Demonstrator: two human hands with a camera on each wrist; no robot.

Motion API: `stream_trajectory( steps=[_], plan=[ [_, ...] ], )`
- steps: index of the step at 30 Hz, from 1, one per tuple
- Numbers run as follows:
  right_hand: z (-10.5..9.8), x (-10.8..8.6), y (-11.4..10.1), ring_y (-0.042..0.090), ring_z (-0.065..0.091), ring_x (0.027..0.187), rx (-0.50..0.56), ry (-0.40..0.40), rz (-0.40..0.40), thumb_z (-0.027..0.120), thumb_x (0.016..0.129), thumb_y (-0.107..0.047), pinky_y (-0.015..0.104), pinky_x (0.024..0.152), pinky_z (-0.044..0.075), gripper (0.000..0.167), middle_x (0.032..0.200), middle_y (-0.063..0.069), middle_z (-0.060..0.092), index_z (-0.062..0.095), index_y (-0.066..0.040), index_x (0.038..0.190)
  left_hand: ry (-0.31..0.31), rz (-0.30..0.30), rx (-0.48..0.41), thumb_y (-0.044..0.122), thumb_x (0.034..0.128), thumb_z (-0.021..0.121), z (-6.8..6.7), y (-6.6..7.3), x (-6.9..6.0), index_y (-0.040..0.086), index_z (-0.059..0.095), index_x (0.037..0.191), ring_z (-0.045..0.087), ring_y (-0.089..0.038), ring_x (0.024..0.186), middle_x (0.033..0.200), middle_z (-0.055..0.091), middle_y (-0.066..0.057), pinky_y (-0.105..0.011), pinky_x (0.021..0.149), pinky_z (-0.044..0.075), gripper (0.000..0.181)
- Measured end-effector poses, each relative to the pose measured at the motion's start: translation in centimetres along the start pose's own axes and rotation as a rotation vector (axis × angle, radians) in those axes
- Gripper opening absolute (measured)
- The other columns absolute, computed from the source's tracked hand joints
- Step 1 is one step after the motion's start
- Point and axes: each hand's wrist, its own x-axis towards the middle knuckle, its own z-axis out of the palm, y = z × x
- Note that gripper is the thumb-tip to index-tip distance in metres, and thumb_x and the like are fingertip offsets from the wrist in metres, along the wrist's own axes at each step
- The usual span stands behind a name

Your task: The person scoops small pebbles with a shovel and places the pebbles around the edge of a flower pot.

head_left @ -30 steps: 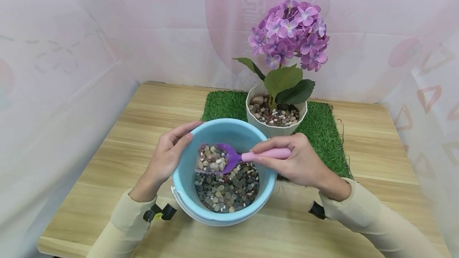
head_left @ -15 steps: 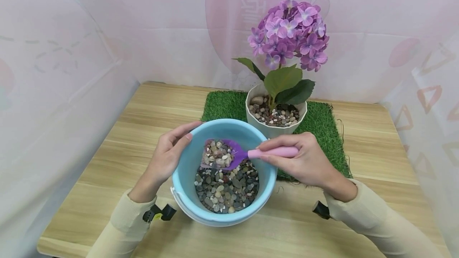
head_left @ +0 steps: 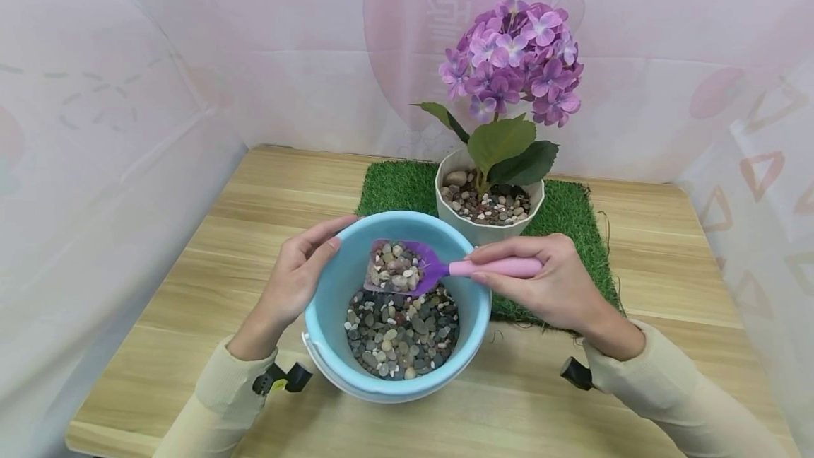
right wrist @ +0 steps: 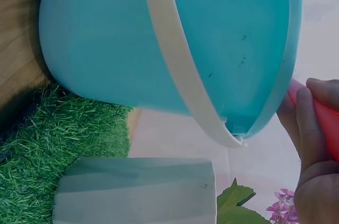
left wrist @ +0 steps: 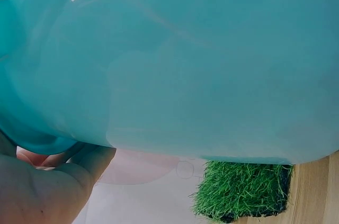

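In the head view a light blue bucket stands on the table with pebbles over its bottom. My left hand grips its left rim, thumb on top and fingers along the outside; the left wrist view shows that hand under the rim's edge. My right hand holds the pink handle of a toy shovel. The shovel's purple blade is level above the bucket's opening and carries a heap of pebbles. In the right wrist view, fingers wrap round the handle.
Behind the bucket, a white pot with a purple hydrangea and pebbles stands on a green turf mat. The bucket's white bail handle hangs down its side. A wooden table lies beneath, with cloth walls around it.
My right hand has moved the loaded shovel to the right and slightly toward the pot, still over the bucket. The left hand and bucket have stayed in place.
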Motion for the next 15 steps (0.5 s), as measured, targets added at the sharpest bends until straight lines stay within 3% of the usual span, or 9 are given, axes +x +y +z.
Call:
stream_trajectory(
  steps=[6, 15],
  plan=[
    [-0.41, -0.27, 0.07, 0.034, 0.08, 0.09, -0.01, 0.01, -0.026, 0.08, 0.084, 0.013, 0.042, 0.071, 0.068, 0.028, 0.106, 0.014, 0.082, 0.079, 0.003, 0.11, 0.003, -0.003, -0.001, 0.013, 0.113, 0.044, -0.01, -0.01, -0.01, -0.001, 0.057, 0.148, 0.07, -0.046, 0.119, 0.144, 0.064, -0.025, -0.041, 0.086, 0.069, 0.04],
    [-0.88, -0.43, 0.33, 0.031, 0.081, 0.089, 0.032, 0.025, -0.13, 0.077, 0.084, 0.019, 0.041, 0.07, 0.067, 0.029, 0.105, 0.02, 0.081, 0.077, 0.007, 0.111, 0.0, 0.003, -0.003, 0.013, 0.1131, 0.044, 0.0, -0.06, 0.01, -0.003, 0.056, 0.148, 0.071, -0.047, 0.117, 0.143, 0.064, -0.026, -0.043, 0.085, 0.069, 0.04]
  ],
)
